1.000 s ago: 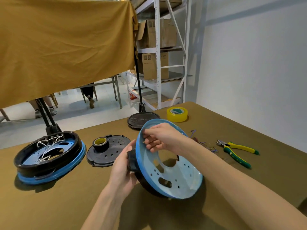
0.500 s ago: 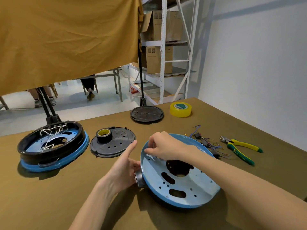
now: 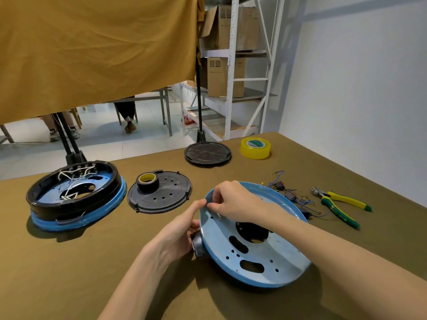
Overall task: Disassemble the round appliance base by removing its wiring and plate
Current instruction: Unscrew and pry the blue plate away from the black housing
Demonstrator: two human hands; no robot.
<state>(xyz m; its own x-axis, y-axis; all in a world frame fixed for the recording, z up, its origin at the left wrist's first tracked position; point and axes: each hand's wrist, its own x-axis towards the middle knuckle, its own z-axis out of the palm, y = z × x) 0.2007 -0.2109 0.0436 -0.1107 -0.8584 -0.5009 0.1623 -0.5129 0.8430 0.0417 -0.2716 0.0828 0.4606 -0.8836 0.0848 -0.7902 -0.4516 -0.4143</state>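
A round blue base (image 3: 258,257) with several holes lies tilted on the table in front of me, its black underside against the cloth. My left hand (image 3: 182,229) holds its left edge by a black knob, the thumb up on the rim. My right hand (image 3: 233,199) pinches something small at the upper left rim; what it is cannot be made out. A second base (image 3: 76,195), black ring on blue with white wiring inside, sits at the far left. A pile of removed wires (image 3: 291,192) lies behind the blue base.
A black perforated plate (image 3: 161,195) with a roll of black and yellow tape (image 3: 147,181) on it lies between the bases. Another black disc (image 3: 208,153) and a yellow tape roll (image 3: 255,147) sit further back. Green and yellow pliers (image 3: 339,204) lie at the right.
The blue base has come down from a steep tilt to lie nearly flat on the table. My right hand stayed at the upper rim and my left hand slid to the left edge.
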